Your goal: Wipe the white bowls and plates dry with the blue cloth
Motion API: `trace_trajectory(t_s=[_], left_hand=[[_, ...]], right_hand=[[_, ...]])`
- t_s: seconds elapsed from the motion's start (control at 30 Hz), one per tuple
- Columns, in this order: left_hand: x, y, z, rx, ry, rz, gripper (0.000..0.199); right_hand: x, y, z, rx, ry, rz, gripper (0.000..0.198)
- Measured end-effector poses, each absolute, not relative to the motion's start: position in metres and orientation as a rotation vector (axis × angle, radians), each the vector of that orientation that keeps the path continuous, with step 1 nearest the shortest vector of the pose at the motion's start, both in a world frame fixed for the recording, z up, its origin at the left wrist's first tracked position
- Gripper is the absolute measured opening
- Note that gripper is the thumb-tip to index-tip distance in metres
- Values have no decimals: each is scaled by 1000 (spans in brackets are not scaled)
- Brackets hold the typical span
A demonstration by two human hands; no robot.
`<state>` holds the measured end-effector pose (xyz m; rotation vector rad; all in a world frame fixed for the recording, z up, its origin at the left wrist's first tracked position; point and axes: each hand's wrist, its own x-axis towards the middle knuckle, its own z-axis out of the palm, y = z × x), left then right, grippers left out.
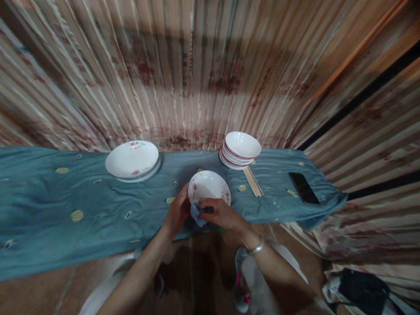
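Observation:
A white bowl (pixel 210 186) with red flower prints is tilted toward me above the near edge of the cloth-covered table. My left hand (pixel 179 208) grips its left side, the fingers partly hidden behind the rim. In my right hand (pixel 221 212) a bluish cloth (pixel 197 214) is bunched, pressed against the bowl's near rim. Behind and to the right stands a stack of bowls (pixel 241 148) with reddish rims. Several white oval plates (pixel 131 159) with flower prints lie stacked at the left.
Chopsticks (pixel 253 181) lie beside the bowl stack, and a black phone (pixel 303 188) rests farther right. The blue-green tablecloth (pixel 42 197) is wrinkled. A pleated curtain (pixel 183 78) hangs behind the table. A dark item (pixel 364 284) sits at lower right.

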<state>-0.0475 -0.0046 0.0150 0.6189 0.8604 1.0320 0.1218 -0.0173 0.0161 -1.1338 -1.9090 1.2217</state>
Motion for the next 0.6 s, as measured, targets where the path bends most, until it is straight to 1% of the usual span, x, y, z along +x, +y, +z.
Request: trace_trajectory(t_s=[0.17, 0.23, 0.33, 0.43, 0.6], left_hand=[[-49, -4, 6, 575, 1002, 1079, 94], [-49, -3, 4, 580, 996, 1091, 95], [-49, -2, 3, 596, 1003, 1101, 97], [-49, 0, 5, 625, 1011, 1091, 98], [-49, 2, 6, 613, 1030, 1081, 101]], right_hand=[[142, -24, 21, -1236, -2056, 1243, 21], [149, -26, 23, -1279, -2123, 1209, 24], [158, -30, 23, -1326, -2244, 1089, 24], [167, -33, 17, -1399, -2353, 899, 24], [187, -31, -3, -1477, -2453, 577, 31]])
